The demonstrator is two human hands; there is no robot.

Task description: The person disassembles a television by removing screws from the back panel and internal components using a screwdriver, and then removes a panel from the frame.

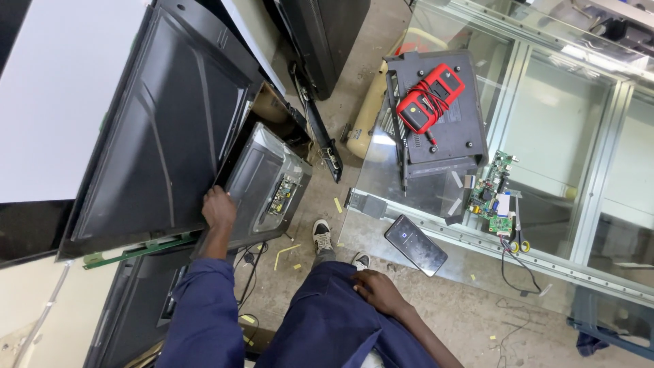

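My left hand (218,207) reaches down and grips the lower edge of a large black flat-screen back panel (163,129) that leans among other screens on the left. Just right of that hand stands a smaller grey screen chassis (262,180) with a small circuit board on its side. My right hand (378,292) rests flat on my blue-trousered knee (327,307) and holds nothing.
A glass-topped counter (545,163) on the right carries a black box (439,112) with a red multimeter (429,97), a green circuit board (496,187) and a dark phone (415,244). More black screens lean at the top. Scraps and cables litter the concrete floor.
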